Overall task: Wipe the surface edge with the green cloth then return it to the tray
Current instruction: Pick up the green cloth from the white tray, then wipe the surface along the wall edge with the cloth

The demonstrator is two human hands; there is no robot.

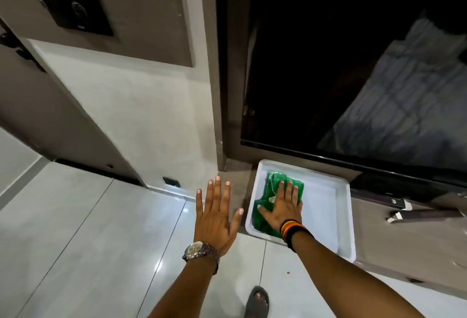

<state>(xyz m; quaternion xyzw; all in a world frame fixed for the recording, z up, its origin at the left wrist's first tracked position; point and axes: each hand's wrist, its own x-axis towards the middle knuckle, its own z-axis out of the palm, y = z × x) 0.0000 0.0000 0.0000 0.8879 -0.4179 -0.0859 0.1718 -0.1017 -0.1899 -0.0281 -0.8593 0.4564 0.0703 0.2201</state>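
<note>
A green cloth [273,186] lies crumpled in the left half of a white plastic tray [328,206]. The tray sits at the left end of a brown counter surface [404,242], overhanging its front edge. My right hand [283,206] rests flat on the cloth inside the tray, fingers spread, with coloured bands on the wrist. My left hand [217,216] hovers open in the air just left of the tray, fingers apart, holding nothing; a metal watch is on that wrist.
A large dark TV screen [353,77] stands right behind the tray. A small black-and-white object [399,214] lies on the counter to the right. Glossy white floor tiles [101,242] spread below, with my sandalled foot [257,302] at the bottom. A wall with a black panel rises on the left.
</note>
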